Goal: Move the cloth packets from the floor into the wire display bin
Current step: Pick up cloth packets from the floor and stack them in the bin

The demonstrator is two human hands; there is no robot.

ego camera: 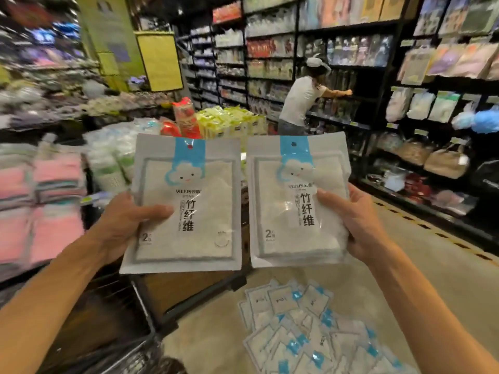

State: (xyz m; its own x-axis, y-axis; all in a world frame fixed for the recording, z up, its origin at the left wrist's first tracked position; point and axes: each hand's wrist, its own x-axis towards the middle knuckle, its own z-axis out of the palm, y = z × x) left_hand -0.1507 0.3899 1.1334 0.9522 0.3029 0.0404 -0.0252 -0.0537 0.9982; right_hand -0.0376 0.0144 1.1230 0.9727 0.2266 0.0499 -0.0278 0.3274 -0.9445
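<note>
A person stocking a shop aisle holds up 2 cloth packets side by side, 1 in each hand. The left hand (pixel 127 220) pinches the left packet (pixel 186 203) at its lower outer edge, thumb laid across the front and fingers hidden behind; the right hand (pixel 351 220) pinches the right packet (pixel 294 203) the same way at its outer edge, and this grip seems to carry a small stack, with further layers showing at the bottom corner. Below and between the 2 grips, a loose heap of packets (pixel 310 327) lies on the floor (pixel 445 279). Below the left grip, dark wire and frame mark what appears to be the display bin (pixel 145 314), though blur leaves its interior unreadable. The packets look light and flat, soft cloth inside glossy film that may slip; a pinch across the sealed border or a thumb-and-fingers hold over the padded middle should serve, and several could go at once. Beyond the right grip, another person (pixel 302 101) reaches into the shelves (pixel 378 63).
</note>
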